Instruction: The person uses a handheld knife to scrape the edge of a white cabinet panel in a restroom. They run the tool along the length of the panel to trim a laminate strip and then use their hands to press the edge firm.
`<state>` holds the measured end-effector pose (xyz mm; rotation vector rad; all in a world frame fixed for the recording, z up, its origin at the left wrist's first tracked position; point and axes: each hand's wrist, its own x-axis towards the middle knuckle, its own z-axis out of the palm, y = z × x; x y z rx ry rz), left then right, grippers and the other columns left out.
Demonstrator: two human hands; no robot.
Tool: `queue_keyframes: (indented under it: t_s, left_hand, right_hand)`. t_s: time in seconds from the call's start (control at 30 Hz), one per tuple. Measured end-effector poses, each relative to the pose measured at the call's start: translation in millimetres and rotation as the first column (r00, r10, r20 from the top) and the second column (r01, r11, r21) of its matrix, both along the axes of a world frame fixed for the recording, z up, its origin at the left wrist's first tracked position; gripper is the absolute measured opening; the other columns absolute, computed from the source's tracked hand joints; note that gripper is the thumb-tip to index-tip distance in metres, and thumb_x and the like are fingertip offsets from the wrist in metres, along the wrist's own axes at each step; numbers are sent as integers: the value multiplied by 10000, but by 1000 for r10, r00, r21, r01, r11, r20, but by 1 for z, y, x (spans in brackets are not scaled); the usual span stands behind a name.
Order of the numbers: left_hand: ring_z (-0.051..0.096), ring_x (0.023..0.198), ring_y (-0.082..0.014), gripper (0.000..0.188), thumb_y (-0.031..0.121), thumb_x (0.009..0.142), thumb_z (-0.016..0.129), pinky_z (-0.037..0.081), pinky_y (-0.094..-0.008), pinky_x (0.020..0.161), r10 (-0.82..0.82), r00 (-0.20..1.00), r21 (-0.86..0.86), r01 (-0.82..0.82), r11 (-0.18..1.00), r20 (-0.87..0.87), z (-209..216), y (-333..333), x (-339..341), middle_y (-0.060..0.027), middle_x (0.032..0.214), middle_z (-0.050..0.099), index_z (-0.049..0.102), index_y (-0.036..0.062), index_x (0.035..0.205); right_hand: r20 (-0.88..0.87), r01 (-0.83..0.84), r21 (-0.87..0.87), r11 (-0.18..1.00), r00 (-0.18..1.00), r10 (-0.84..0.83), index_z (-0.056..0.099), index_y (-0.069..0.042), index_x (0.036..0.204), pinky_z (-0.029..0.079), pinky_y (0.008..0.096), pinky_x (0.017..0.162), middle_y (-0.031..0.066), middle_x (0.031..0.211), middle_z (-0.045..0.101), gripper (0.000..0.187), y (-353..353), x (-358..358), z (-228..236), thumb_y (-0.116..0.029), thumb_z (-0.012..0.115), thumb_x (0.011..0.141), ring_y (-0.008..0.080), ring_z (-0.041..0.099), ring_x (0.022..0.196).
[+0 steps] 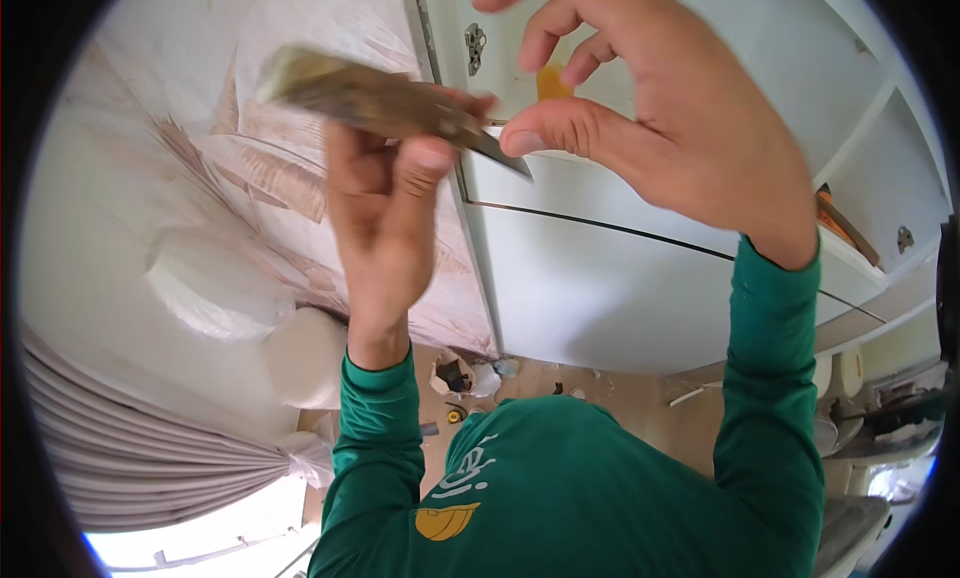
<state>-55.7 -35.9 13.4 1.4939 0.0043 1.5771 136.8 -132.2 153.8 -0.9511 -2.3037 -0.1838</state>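
In my left hand (pixel 385 213) is a knife-like tool (pixel 370 100), blurred by motion. It has a thick brown handle with a pale end and a narrow grey blade pointing right. My fingers and thumb close around the handle near the blade. My right hand (pixel 660 108) hovers just right of the blade tip, with thumb and fingers spread apart. Behind its fingertips shows a small yellow piece (pixel 553 84); whether the fingers touch it I cannot tell. Both hands are in front of a white cabinet (pixel 590 268).
A metal hinge (pixel 475 48) sits on the cabinet's inner side. An orange-and-brown tool (pixel 845 228) lies on the right shelf. Pink-and-white patterned panelling (pixel 270 168) adjoins the cabinet on the left. Below are a paper bag (pixel 453 374), a tape measure (pixel 456 414) and a grey curtain (pixel 150 438).
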Motion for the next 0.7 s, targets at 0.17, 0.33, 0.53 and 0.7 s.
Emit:
queue_keyframes:
  t_s: [0.17,0.33,0.53,0.7]
  left_hand:
    - [769,1182,-291,499,112,1092,779,616,-413,1078,324,931,29,-333,942,167,-13,17,23,-172,1287,709,442,17,1447]
    - [759,1201,-347,654,102,1085,778,651,-535,1108,487,870,44,-490,870,76,-31,18,46,-178,1339,641,328,39,1555]
    - [744,1250,-277,582,15,1048,791,598,-357,1066,435,898,94,-440,893,70,-48,30,49,-217,1305,711,387,16,1468]
    - [675,1399,-417,592,-7,1018,806,573,-515,1192,536,822,165,-566,808,193,-88,10,41,-273,1427,657,394,110,1426]
  right_hand:
    - [37,-49,-185,982,998,57,751,-25,1358,591,474,868,177,1110,787,475,107,61,-81,-394,758,1059,381,763,1001]
    - [115,-71,-279,958,988,106,803,-15,1238,602,438,881,159,1086,796,450,143,70,-83,-435,737,1092,335,761,1009]
    - [279,-27,8,1000,960,24,784,-42,1327,559,467,981,173,1198,683,427,113,62,-73,-375,737,1064,374,695,1109]
    - [-404,75,-7,997,912,-71,696,-57,1173,545,425,658,133,850,672,302,57,33,-150,-296,808,1026,286,723,766]
